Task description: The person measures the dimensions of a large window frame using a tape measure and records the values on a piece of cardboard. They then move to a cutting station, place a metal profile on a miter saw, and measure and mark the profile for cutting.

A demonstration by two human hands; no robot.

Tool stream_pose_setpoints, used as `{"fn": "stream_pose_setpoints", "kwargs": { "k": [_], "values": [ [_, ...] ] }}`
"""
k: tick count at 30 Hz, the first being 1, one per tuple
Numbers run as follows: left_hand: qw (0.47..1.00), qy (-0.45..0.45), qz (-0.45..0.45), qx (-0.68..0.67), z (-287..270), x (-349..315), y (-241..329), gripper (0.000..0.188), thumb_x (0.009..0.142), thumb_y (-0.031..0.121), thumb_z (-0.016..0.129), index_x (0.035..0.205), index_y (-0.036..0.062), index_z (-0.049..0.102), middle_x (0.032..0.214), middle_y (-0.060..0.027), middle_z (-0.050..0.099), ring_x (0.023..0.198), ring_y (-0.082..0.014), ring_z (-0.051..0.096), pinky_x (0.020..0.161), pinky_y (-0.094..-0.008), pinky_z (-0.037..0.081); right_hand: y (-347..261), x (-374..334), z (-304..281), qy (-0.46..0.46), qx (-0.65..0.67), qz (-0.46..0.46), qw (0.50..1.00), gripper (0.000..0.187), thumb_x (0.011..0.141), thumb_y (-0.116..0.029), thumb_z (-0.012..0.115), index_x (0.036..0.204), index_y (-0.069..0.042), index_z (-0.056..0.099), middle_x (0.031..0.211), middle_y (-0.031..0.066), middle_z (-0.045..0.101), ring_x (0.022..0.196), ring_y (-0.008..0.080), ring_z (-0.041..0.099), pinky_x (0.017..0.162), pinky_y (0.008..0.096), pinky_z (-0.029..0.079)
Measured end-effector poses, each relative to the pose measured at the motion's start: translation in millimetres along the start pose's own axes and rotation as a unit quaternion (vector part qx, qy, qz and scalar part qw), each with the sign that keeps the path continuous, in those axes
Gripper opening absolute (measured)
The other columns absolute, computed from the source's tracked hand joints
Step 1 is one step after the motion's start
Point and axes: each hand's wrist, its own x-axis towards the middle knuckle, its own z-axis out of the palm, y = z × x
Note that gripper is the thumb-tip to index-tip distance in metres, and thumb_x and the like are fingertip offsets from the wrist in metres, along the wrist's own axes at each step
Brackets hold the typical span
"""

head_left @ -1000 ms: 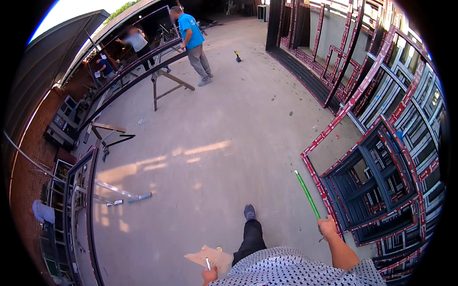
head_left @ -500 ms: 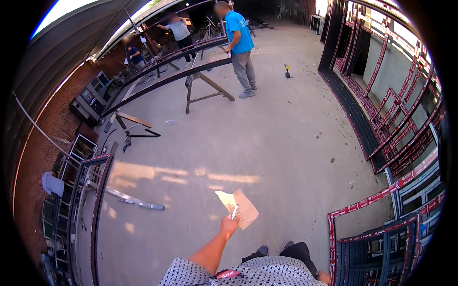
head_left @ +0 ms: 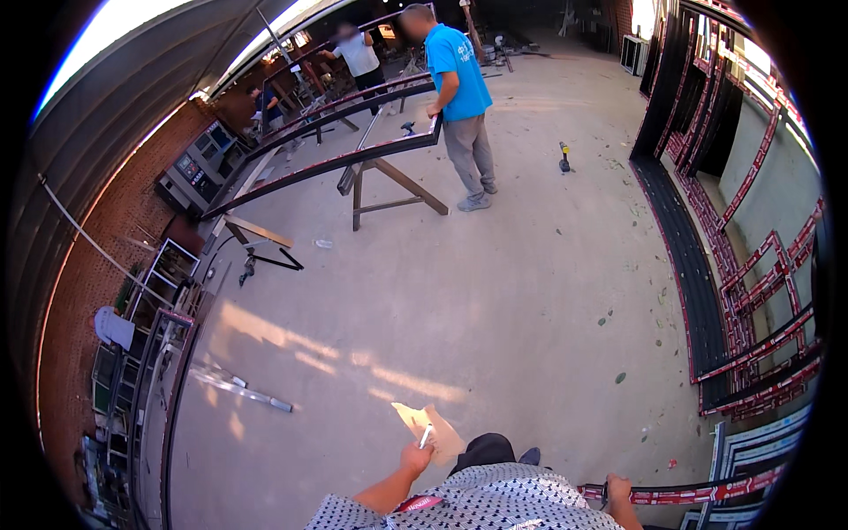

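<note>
A person in a blue shirt (head_left: pixel 456 62) stands at a long dark frame (head_left: pixel 336 163) resting on a wooden trestle (head_left: pixel 389 190). A drill (head_left: pixel 564 159) sits on the concrete floor (head_left: pixel 495 300). Red-taped frames (head_left: pixel 751 265) lean at right; a metal bar (head_left: pixel 243 393) lies left.

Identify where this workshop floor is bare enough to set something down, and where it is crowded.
Free: the wide concrete floor between the sawhorse and the left hand holding a card and pen. Crowded: the right wall's stacked red-taped frames, one gripped by the right hand, and the left brick wall's frames and loose metal bar.
</note>
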Motion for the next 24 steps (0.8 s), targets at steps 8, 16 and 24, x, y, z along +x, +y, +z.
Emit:
{"fn": "stream_pose_setpoints", "kwargs": {
  "k": [8, 16, 24],
  "values": [
    [0.996, -0.022, -0.086, -0.008, 22, 77, 148, 0.042, 0.087, 0.034, 0.072, 0.105, -0.0039, 0.076, 0.088, -0.0236, 0.075, 0.083, -0.0354, 0.073, 0.076, -0.0453, 0.055, -344, 89, -25, -0.078, 0.142, -0.118, 0.980, 0.016, 0.085, -0.017, 0.063, 0.085, -0.002, 0.067, 0.071, 0.0019, 0.057, 0.063, 0.0126, 0.050, 0.055, 0.0350, 0.040],
    [0.995, -0.030, -0.024, -0.087, 98, 297, 400, 0.038, 0.088, 0.031, 0.073, 0.099, -0.0058, 0.075, 0.084, -0.0220, 0.074, 0.080, -0.0329, 0.072, 0.073, -0.0442, 0.054, -401, 177, -16, -0.061, 0.112, 0.043, 0.991, 0.018, 0.083, -0.014, 0.065, 0.089, 0.002, 0.070, 0.071, 0.0045, 0.062, 0.063, 0.0162, 0.056, 0.057, 0.0365, 0.045],
    [0.983, -0.086, 0.100, -0.128, 113, 451, 744, 0.027, 0.094, 0.023, 0.071, 0.102, -0.0028, 0.071, 0.077, -0.0032, 0.062, 0.069, -0.0126, 0.052, 0.061, -0.0353, 0.044, -345, 311, -1, -0.035, -0.159, 0.002, 0.987, 0.023, 0.082, -0.024, 0.062, 0.077, -0.002, 0.070, 0.076, 0.0206, 0.070, 0.075, 0.0269, 0.070, 0.073, 0.0467, 0.052]
  ]
}}
